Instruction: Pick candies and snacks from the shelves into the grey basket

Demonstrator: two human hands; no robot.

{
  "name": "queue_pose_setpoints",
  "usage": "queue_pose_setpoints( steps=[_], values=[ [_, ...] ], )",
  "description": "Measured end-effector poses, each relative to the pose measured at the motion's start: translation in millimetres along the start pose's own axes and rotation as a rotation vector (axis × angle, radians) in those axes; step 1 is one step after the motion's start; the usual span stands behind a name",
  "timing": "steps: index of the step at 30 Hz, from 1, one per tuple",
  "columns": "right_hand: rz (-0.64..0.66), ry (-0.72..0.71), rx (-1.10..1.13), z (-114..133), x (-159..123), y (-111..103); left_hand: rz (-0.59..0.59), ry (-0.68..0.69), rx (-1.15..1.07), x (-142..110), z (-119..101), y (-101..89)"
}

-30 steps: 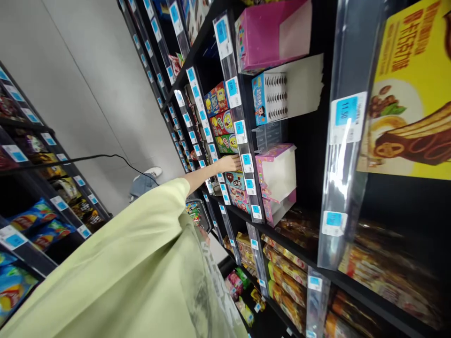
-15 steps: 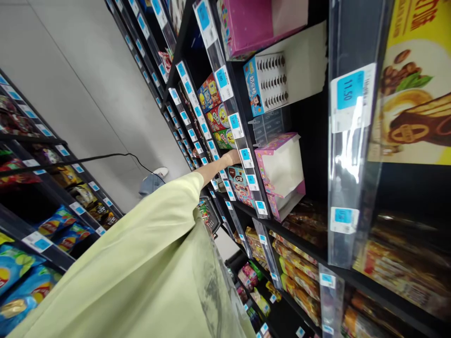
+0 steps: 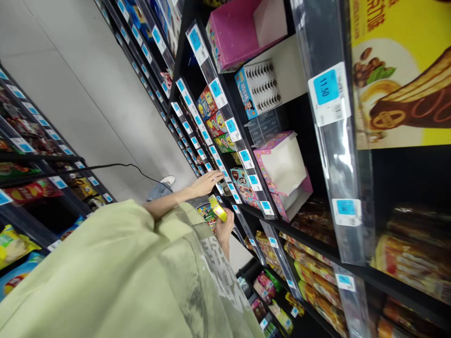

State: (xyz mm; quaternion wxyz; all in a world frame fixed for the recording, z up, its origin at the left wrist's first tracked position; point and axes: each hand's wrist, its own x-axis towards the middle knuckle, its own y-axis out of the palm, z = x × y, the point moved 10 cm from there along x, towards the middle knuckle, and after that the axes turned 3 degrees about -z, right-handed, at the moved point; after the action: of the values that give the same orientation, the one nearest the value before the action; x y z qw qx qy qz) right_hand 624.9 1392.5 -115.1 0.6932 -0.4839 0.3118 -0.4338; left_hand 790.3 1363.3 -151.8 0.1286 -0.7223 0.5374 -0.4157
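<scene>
Gripped in your right hand (image 3: 224, 228), the small yellow packet (image 3: 217, 209) lies between fingers and thumb; your left hand (image 3: 207, 183) is open near the shelf edge (image 3: 225, 177). Basket (image 3: 198, 202) nearby contains colourful packages (image 3: 207, 217).

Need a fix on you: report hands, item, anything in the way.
Right hand gripping small yellow box. Left hand open beside price-labelled black shelf edge. No obstruction visible.
</scene>
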Motion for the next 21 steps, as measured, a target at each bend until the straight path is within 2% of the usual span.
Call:
queue_pose_setpoints(
  steps=[2,4,8,11,15,18,21],
  values=[
    [-0.129,-0.001,0.058,-3,14,-3,-0.007,-0.129,-0.053,-40,12,-11.7],
    [-0.267,-0.034,0.1,2,35,-11,0.025,-0.19,-0.077,-69,21,-18.2],
    [-0.452,-0.085,0.129,19,81,-29,0.114,-0.192,-0.04,-94,36,-26.6],
    [-0.483,-0.094,0.115,28,108,-33,0.129,-0.18,-0.007,-98,42,-33.2],
    [-0.451,-0.115,0.092,35,128,-25,0.157,-0.132,-0.009,-93,36,-31.8],
    [-0.43,-0.098,0.088,36,138,-16,0.18,-0.077,-0.018,-77,26,-26.4],
    [-0.377,-0.035,0.037,32,150,-7,0.166,0.003,-0.004,-47,9,-24.0]
  ],
)
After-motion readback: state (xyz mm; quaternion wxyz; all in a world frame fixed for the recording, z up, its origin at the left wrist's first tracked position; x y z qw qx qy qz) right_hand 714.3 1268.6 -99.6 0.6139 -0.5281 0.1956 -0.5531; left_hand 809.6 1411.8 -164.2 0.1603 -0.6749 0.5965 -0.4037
